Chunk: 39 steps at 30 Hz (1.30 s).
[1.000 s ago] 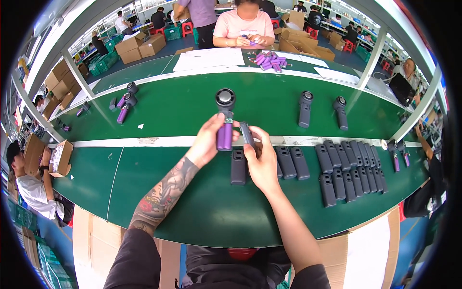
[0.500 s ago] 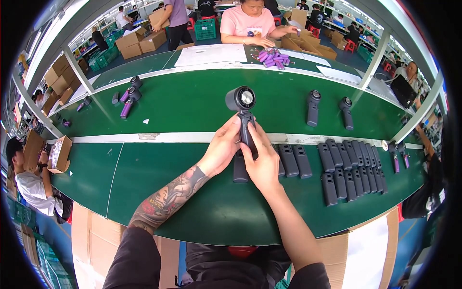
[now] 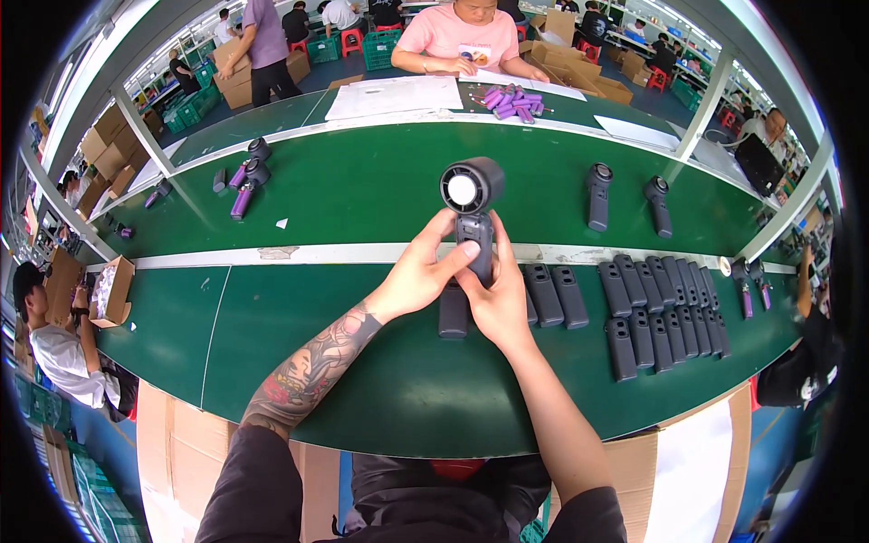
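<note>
Between both hands I hold a dark grey handheld fan [image 3: 472, 185] upright, its round head at the top and its handle below. My left hand [image 3: 430, 267] grips the handle from the left, the thumb laid across its front. From the right, my right hand [image 3: 496, 303] wraps the lower handle, fingers behind it. Just below my hands a dark grey handle shell [image 3: 453, 312] lies on the green bench, partly covered by them. More handle shells [image 3: 568, 297] lie just right of my right hand.
Rows of dark grey shells [image 3: 661, 317] fill the bench's right side. Two fans [image 3: 598, 197] lie on the raised green surface beyond a pale strip [image 3: 362, 256]. Fans with purple cells [image 3: 244, 192] lie far left. A person in pink [image 3: 460, 45] sits opposite, behind purple cells [image 3: 511, 101].
The fan has shifted slightly right and turned, so its round face now points to the left. My left thumb has moved onto the handle's front.
</note>
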Each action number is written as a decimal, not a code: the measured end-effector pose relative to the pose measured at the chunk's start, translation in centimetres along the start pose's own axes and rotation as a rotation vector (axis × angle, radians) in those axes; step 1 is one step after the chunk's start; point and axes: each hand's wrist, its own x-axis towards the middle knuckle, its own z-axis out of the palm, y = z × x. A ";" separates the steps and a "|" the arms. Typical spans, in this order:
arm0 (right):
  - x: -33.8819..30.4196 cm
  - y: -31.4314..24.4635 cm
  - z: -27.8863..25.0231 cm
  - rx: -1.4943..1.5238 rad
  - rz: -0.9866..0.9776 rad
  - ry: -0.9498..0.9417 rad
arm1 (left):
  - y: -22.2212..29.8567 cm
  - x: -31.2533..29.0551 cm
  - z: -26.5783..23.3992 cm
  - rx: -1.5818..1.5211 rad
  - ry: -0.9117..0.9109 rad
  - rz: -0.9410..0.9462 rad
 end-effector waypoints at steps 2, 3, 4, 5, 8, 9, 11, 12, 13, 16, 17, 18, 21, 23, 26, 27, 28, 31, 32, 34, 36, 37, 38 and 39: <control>0.0 0.7 -0.2 -0.076 -0.110 0.034 | 0.3 0.2 0.5 -0.035 -0.018 -0.021; 0.1 1.4 -0.1 -0.150 -0.221 0.062 | 0.5 0.1 0.7 -0.066 -0.031 -0.041; 0.2 1.8 0.0 -0.225 -0.333 0.088 | 0.7 0.1 0.9 -0.096 -0.043 -0.062; 0.2 2.1 0.0 -0.299 -0.444 0.114 | 0.9 0.1 1.1 -0.126 -0.055 -0.083; -0.2 2.0 0.3 -0.323 -0.383 0.113 | 1.1 -0.3 1.6 -0.137 -0.014 -0.075; -0.4 1.8 0.4 -0.335 -0.355 0.113 | 1.1 -0.4 1.8 -0.141 0.006 -0.069; -0.5 1.5 0.5 -0.347 -0.327 0.108 | 1.4 -0.4 1.8 -0.145 0.032 -0.063; -0.5 1.3 0.6 -0.233 -0.236 0.089 | 1.7 -0.2 1.6 -0.142 0.033 -0.151; -0.4 1.0 0.6 -0.119 -0.144 0.070 | 1.9 0.0 1.4 -0.140 0.034 -0.240; 0.1 0.0 0.7 0.372 0.155 -0.016 | 1.5 0.5 -0.3 -0.128 0.057 -0.419; 0.3 -0.5 0.1 0.627 0.267 -0.051 | 0.3 0.7 -1.2 -0.087 0.120 -0.388; 0.7 0.5 -1.5 0.623 0.267 -0.060 | -1.2 0.7 -2.2 -0.044 0.181 -0.359; 2.1 3.5 -5.0 1.114 0.366 -0.375 | -5.2 0.9 -5.8 0.178 0.371 -0.250; 2.2 2.5 -4.6 0.978 0.347 -0.122 | -5.1 1.1 -8.8 0.490 0.469 -0.254; 2.0 2.0 -3.5 0.837 0.327 0.137 | -10.1 -0.2 -16.7 0.946 0.749 0.017; 1.8 2.3 -3.5 0.640 0.208 0.214 | -11.6 -0.8 -19.2 1.033 0.745 0.002; 1.8 2.5 -3.2 0.451 0.087 0.278 | -13.0 -2.0 -21.8 1.126 0.826 -0.087; 1.7 1.8 -1.6 -0.244 -0.279 0.263 | -16.1 -4.9 -29.5 1.295 1.049 -0.166; 1.0 0.9 -1.3 -0.563 -0.411 0.128 | -16.0 -5.2 -29.9 1.354 1.082 -0.165; -0.2 2.1 0.4 -0.993 -0.584 0.099 | -16.3 -5.3 -32.0 1.408 1.081 -0.260; -1.5 1.4 1.6 -1.092 -0.517 0.033 | -16.4 -5.6 -33.9 1.466 1.079 -0.361; -1.9 1.8 1.8 -1.074 -0.530 -0.009 | -16.3 -5.7 -34.6 1.430 0.999 -0.433; -2.1 2.4 1.9 -1.054 -0.546 -0.053 | -16.1 -5.6 -35.1 1.396 0.922 -0.503; -2.2 2.9 2.0 -1.036 -0.564 -0.097 | -15.8 -5.4 -35.4 1.358 0.846 -0.570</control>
